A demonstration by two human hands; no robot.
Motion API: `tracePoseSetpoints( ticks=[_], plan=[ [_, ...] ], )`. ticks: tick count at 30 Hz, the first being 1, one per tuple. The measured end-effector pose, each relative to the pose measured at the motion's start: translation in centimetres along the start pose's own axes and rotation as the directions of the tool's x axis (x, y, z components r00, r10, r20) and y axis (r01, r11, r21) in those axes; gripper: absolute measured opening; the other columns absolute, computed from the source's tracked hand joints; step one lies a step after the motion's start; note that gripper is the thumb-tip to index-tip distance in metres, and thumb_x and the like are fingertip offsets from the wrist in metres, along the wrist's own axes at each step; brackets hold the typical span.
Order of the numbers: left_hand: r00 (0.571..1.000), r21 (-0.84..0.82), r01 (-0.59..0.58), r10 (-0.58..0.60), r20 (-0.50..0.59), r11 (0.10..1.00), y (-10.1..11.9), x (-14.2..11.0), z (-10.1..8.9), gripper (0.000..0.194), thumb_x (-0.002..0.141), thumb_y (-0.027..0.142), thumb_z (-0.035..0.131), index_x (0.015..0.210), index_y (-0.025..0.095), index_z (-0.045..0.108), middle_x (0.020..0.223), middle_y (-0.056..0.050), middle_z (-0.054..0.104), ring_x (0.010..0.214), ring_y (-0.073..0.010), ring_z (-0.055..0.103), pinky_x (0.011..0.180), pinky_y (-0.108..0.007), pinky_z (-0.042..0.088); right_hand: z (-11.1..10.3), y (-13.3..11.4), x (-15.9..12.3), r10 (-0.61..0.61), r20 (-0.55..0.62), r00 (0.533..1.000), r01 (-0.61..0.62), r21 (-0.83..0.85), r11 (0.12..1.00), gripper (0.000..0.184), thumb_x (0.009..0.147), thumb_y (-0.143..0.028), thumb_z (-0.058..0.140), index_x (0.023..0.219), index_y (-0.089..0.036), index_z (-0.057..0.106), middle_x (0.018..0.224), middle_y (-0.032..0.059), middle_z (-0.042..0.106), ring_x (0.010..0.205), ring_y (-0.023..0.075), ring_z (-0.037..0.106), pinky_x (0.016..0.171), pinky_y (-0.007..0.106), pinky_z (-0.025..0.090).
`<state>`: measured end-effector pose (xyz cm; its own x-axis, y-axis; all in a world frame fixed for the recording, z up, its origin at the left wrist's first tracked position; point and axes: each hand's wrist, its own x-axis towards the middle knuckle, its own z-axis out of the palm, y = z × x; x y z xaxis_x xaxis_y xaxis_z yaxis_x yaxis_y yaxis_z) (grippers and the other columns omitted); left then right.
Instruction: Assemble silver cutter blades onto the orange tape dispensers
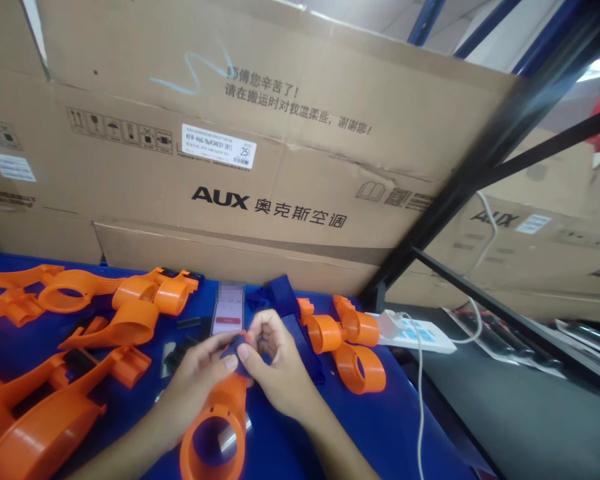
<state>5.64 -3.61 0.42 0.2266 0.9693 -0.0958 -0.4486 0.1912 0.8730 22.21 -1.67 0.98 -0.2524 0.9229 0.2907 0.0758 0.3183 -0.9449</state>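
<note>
Left hand (200, 370) and right hand (280, 373) pinching a blue piece (236, 348) at the far end of an orange part (231, 395), low over the blue table (375, 433). Piece could slip or sit crooked if one thumb eases — grip looks narrow. Phone (229, 310) just beyond the fingers, easily knocked. Blue cloth (281, 293) and orange rings (360, 370) crowd the right — white cord (421, 400) past them
</note>
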Motion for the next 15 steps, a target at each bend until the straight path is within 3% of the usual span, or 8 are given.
tracePoseSetpoints(
  ticks=[4,7,10,12,15],
  plan=[
    [1.000,-0.070,0.026,-0.026,0.000,0.997,-0.3,0.1,0.2,0.041,0.081,0.028,0.083,0.120,0.021,0.075,0.120,-0.012,0.079,0.106,-0.0295,0.075,0.084,-0.032,0.061,0.1,0.3,-0.1,-0.030,-0.017,0.999,0.029,-0.064,0.998,0.041,0.096,-0.046,0.066,0.127,-0.025,0.051,0.088,-0.0012,0.058,0.074,0.0150,0.058,0.062,0.026,0.051],
    [0.996,-0.099,0.074,-0.078,-0.037,0.992,-0.7,0.3,0.0,0.054,0.077,0.032,0.086,0.127,0.020,0.069,0.107,-0.013,0.081,0.085,-0.0299,0.079,0.066,-0.032,0.061,0.0,0.4,-0.1,-0.014,-0.015,1.000,0.012,-0.104,0.994,0.037,0.104,-0.048,0.050,0.132,-0.025,0.053,0.090,0.0011,0.062,0.071,0.0151,0.060,0.059,0.026,0.051],
    [0.977,-0.128,0.181,-0.193,-0.089,0.975,-0.6,0.7,-0.5,0.061,0.081,0.041,0.082,0.133,0.016,0.062,0.091,-0.015,0.082,0.072,-0.0320,0.079,0.056,-0.034,0.058,-0.7,0.5,0.2,-0.036,-0.122,0.992,0.002,-0.268,0.963,0.036,0.108,-0.046,0.039,0.129,-0.023,0.058,0.094,0.0037,0.068,0.080,0.0178,0.065,0.072,0.031,0.055],
    [0.959,-0.181,0.240,-0.262,-0.106,0.954,-0.3,1.0,-0.8,0.062,0.084,0.046,0.077,0.132,0.011,0.060,0.087,-0.016,0.081,0.073,-0.0331,0.079,0.058,-0.036,0.059,-1.6,0.5,0.5,-0.091,-0.229,0.969,-0.033,-0.487,0.873,0.034,0.106,-0.043,0.044,0.129,-0.023,0.059,0.108,0.0080,0.070,0.100,0.0232,0.067,0.088,0.038,0.054],
    [0.948,-0.270,0.281,-0.310,-0.072,0.921,0.1,1.5,-1.4,0.058,0.086,0.046,0.073,0.126,0.007,0.062,0.088,-0.017,0.080,0.074,-0.0335,0.079,0.062,-0.038,0.060,-3.2,0.5,1.0,-0.128,-0.322,0.938,-0.185,-0.778,0.601,0.047,0.101,-0.041,0.053,0.143,-0.020,0.050,0.137,0.0171,0.059,0.127,0.0336,0.057,0.102,0.048,0.048]
  ],
)
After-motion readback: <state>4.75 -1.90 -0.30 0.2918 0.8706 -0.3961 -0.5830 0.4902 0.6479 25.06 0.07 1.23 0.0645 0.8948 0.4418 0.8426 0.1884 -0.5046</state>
